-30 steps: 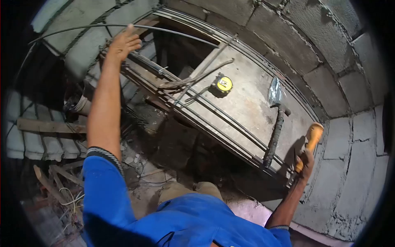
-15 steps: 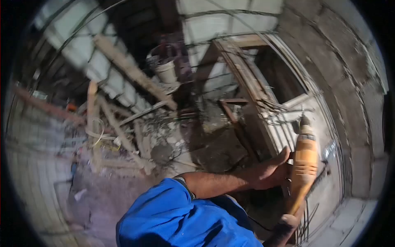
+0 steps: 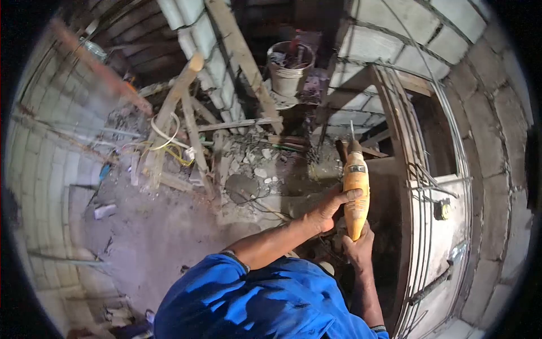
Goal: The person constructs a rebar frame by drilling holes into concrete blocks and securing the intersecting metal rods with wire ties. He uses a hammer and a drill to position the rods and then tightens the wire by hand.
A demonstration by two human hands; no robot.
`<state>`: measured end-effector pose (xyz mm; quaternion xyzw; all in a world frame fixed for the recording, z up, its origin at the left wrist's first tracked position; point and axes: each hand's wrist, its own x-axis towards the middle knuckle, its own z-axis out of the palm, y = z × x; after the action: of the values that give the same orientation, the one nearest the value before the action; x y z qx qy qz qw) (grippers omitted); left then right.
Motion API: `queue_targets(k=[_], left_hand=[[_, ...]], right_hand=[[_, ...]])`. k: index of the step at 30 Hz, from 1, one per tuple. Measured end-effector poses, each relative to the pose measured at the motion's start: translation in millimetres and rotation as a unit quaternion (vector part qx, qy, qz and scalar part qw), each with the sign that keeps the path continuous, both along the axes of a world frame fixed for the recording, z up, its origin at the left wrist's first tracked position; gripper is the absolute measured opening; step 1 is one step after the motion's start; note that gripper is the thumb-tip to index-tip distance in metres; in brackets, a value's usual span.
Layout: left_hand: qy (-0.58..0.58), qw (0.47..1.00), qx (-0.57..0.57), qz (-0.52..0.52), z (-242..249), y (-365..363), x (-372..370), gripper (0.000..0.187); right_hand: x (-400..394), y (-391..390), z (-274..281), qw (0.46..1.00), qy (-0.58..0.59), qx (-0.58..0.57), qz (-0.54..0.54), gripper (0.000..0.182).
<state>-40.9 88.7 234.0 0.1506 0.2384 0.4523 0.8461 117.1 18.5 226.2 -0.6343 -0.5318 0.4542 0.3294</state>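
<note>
A yellow-orange power drill (image 3: 357,186) points away from me, a thin bit (image 3: 352,127) standing out from its dark chuck. My left hand (image 3: 332,208) wraps the middle of its body from the left side, thumb over the top. Around the rear end of the drill, my right hand (image 3: 359,246) is closed. The bit touches nothing that I can see. To the right of the drill is a pale panel (image 3: 443,243) with thin steel rods along it, and a small yellow-and-black tape measure (image 3: 443,209) rests there.
A wooden frame (image 3: 389,113) stands by the block wall (image 3: 483,169) on the right. A bucket (image 3: 291,70) sits at the back. Timber props (image 3: 175,101), loose cable (image 3: 164,135) and rubble (image 3: 257,161) lie left of centre, beside a dusty floor (image 3: 164,231).
Both hands have carried the drill left, away from the pale panel. The tape measure on the panel now shows. My view has turned to the right.
</note>
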Motion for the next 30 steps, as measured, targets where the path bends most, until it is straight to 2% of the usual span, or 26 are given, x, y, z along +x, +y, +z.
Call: queue_targets(k=[1, 2, 5, 7, 8, 10, 11, 13, 14, 15, 17, 18, 20, 21, 22, 24, 25, 28, 29, 30], left_hand=[[-0.015, 0.999, -0.031, 0.003, -6, 1, -3, 0.053], [-0.014, 0.998, -0.059, 0.0, -5, 3, -6, 0.058], [0.013, 0.999, -0.026, 0.045, -6, 12, -7, 0.067], [0.032, 0.994, 0.037, 0.094, -1, 15, -5, 0.087], [0.037, 0.994, 0.038, 0.095, 3, 14, -2, 0.087], [0.104, 0.961, 0.2, 0.158, 14, 6, 10, 0.106], [0.115, 0.967, 0.196, 0.119, 20, -1, 18, 0.12], [0.239, 0.938, 0.189, 0.168, 24, -1, 39, 0.09], [0.255, 0.945, 0.135, 0.152, 46, -1, 41, 0.077], [0.282, 0.908, 0.182, 0.251, 56, 5, 45, 0.048], [0.171, 0.935, 0.137, 0.278, 66, 14, 39, 0.048], [0.144, 0.947, 0.128, 0.258, 71, 22, 22, 0.049], [0.092, 0.966, 0.107, 0.216, 83, 37, -13, 0.053], [0.138, 0.957, 0.142, 0.212, 94, 40, -32, 0.058], [0.19, 0.947, 0.169, 0.194, 105, 43, -52, 0.059], [0.317, 0.911, 0.176, 0.197, 122, 51, -86, 0.057], [0.327, 0.905, 0.187, 0.196, 131, 57, -98, 0.058], [0.377, 0.89, 0.175, 0.189, 150, 87, -142, 0.062], [0.384, 0.886, 0.177, 0.189, 156, 97, -152, 0.062], [0.39, 0.883, 0.181, 0.19, 161, 108, -159, 0.062]], right_hand=[[-5, 6, 10, 0.998, -0.037, 0.01, 0.051, 0.044], [-9, 11, 16, 0.998, -0.017, -0.009, 0.066, 0.043], [-16, 27, 29, 0.996, -0.03, 0.02, 0.081, 0.038], [-9, 36, 20, 0.99, -0.059, 0.102, 0.08, 0.034], [-8, 41, 25, 0.99, -0.053, 0.104, 0.081, 0.034], [-5, 49, 38, 0.994, 0.022, 0.082, 0.065, 0.033], [-3, 55, 23, 0.984, 0.06, 0.152, 0.064, 0.034], [0, 62, 33, 0.972, 0.007, 0.214, 0.093, 0.039], [6, 66, 33, 0.959, -0.028, 0.251, 0.127, 0.043], [9, 69, 40, 0.945, -0.037, 0.288, 0.152, 0.05], [9, 77, 67, 0.909, -0.068, 0.355, 0.208, 0.065], [12, 77, 85, 0.888, -0.089, 0.384, 0.239, 0.073], [35, 64, 107, 0.875, -0.134, 0.356, 0.298, 0.083], [49, 62, 100, 0.888, -0.079, 0.327, 0.313, 0.086], [65, 60, 94, 0.889, -0.078, 0.329, 0.309, 0.086], [100, 55, 81, 0.929, -0.035, 0.219, 0.295, 0.086], [115, 51, 74, 0.943, -0.037, 0.177, 0.279, 0.084], [148, 38, 42, 0.95, -0.015, 0.16, 0.266, 0.083], [153, 31, 35, 0.959, 0.024, 0.113, 0.257, 0.082], [157, 26, 41, 0.957, -0.003, 0.11, 0.269, 0.081]])
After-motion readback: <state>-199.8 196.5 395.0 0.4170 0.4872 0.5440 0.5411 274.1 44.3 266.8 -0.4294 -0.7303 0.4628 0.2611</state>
